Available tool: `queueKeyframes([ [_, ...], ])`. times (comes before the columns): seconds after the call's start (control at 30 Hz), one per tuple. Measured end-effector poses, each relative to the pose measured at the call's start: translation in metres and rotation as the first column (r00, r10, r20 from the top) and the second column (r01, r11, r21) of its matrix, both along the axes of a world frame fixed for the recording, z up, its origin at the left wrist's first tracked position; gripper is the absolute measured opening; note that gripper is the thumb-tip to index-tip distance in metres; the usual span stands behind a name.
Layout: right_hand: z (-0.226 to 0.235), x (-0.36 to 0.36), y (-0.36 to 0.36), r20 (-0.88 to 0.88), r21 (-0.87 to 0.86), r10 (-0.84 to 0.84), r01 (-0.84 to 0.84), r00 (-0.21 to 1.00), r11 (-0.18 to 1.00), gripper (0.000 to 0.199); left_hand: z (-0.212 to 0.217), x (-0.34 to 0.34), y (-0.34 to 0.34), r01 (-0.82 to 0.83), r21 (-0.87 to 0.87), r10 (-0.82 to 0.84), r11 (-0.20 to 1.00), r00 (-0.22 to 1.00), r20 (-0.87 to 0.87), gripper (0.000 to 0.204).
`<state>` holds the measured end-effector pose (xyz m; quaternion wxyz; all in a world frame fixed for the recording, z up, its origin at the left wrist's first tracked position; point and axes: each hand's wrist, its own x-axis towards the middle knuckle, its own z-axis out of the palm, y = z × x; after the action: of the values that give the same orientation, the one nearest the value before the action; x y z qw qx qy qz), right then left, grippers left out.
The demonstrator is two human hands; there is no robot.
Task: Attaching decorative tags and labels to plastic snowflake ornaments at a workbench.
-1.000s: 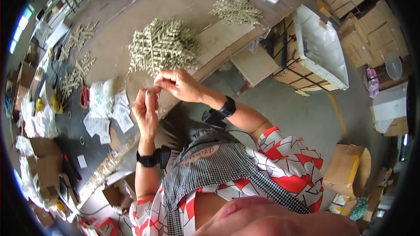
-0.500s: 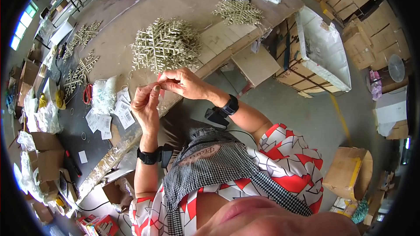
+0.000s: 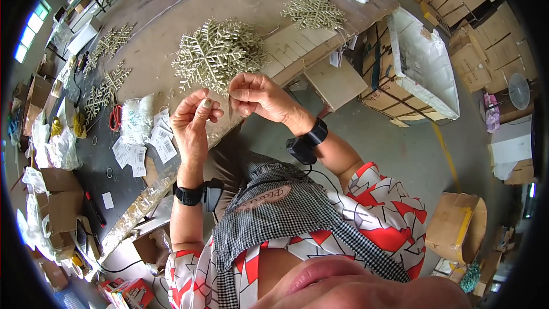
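We hold our left hand [image 3: 193, 123] and right hand [image 3: 257, 96] close together above the near edge of the worktable [image 3: 171, 28], fingertips pinched as if on something thin; what they pinch is too small to tell. At 12 o'clock from the hands a pile of gold glitter snowflake ornaments [image 3: 217, 52] lies on the table. Paper tags [image 3: 143, 149] lie at 9 o'clock from our left hand.

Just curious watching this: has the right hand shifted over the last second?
No: the right hand stays at the near edge of the glittery snowflake pile.
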<state>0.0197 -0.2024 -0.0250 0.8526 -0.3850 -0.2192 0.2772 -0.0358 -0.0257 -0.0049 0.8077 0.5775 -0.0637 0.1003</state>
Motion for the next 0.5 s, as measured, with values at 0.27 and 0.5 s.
queueKeyframes([
  [0.27, -0.003, -0.002, 0.009, -0.06, 0.198, 0.11, -0.096, 0.992, 0.976, 0.01, 0.004, -0.007, 0.004, 0.004, 0.191, 0.003, 0.982, 0.999, -0.037, 0.015],
  [0.5, -0.001, -0.007, 0.007, -0.044, 0.101, 0.024, -0.02, 0.999, 0.995, 0.017, 0.009, -0.011, 0.0, -0.041, 0.368, 0.041, 0.929, 0.999, 0.01, 0.01],
])
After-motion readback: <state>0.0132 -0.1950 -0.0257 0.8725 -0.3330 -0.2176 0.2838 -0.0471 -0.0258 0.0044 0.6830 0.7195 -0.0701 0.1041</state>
